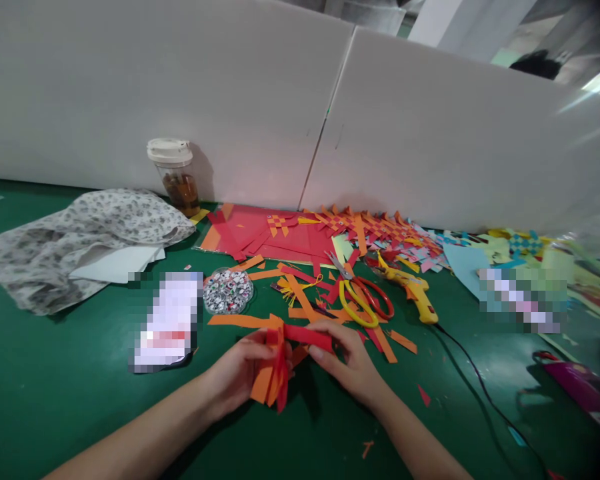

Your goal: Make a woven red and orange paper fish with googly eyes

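A bunch of orange and red paper strips [269, 381], crossed over one another at the top, is gripped between the thumb and fingers of my left hand [245, 367]. My right hand [347, 357] pinches a red paper strip [305, 335] that runs out sideways from that bunch. Both hands are just above the green table, near its front. Loose orange strips [240, 321] lie right behind my hands. Scissors [357, 303] with yellow and red handles rest close behind my right hand. The far fingers of my left hand are partly hidden by the paper.
A clear container of googly eyes [229, 291] and a blurred phone [167, 323] lie left. A yellow glue gun [413, 290] trails a black cord [473, 367] on the right. Woven paper fish [385, 230] line the wall. A lidded cup [177, 177] stands behind patterned cloth [95, 227].
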Tool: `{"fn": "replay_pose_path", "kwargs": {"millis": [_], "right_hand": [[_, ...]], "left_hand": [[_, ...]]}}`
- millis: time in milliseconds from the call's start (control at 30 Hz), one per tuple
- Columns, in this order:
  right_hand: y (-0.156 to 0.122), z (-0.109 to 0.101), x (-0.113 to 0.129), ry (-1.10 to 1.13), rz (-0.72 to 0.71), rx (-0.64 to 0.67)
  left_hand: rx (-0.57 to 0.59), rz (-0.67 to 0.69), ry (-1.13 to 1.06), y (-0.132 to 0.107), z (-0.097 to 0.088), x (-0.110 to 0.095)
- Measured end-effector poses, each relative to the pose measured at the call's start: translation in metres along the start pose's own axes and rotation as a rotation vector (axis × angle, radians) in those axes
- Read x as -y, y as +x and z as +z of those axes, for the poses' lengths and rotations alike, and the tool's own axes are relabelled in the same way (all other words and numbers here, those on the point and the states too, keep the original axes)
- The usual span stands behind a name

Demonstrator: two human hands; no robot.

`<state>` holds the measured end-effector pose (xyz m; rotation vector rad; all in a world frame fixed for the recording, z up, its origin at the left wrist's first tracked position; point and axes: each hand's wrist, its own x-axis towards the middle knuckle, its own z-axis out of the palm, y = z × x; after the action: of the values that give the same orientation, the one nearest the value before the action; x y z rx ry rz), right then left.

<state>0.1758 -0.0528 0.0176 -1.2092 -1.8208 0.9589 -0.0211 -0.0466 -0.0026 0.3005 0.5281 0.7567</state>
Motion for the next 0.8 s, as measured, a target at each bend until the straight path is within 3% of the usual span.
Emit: {"fn": "replay_pose_path", "kwargs": {"millis": [100, 167, 267, 367, 500, 700, 800], "right_hand": [[-0.001, -0.002, -0.003, 0.084, -0.043, -0.036], [-0.002, -0.003, -0.005, 0.167, -0.045, -0.064], [-0.002, -0.005, -0.007, 0.278, 0.011, -0.052], [-0.001, -0.004, -0.004, 0.310, 0.102, -0.018], [0.001, 0.003, 0.000, 0.224, 0.271, -0.117], [0.006, 0.011, -0.007, 0.368, 0.409, -0.211], [0.009, 0.008, -0.010, 0.399, 0.437, -0.187]], "left_hand": [[-0.199, 0.021, 0.101, 0.000, 0.007, 0.003], [-0.248, 0.039, 0.153, -0.001, 0.010, 0.005], [-0.267, 0.085, 0.250, -0.004, 0.011, 0.006], [-0.295, 0.215, 0.344, -0.007, 0.010, 0.005], [-0.273, 0.307, 0.442, -0.008, 0.012, 0.003], [-0.293, 0.238, 0.503, -0.009, 0.012, 0.003], [-0.252, 0.208, 0.507, -0.009, 0.010, 0.001]]}}
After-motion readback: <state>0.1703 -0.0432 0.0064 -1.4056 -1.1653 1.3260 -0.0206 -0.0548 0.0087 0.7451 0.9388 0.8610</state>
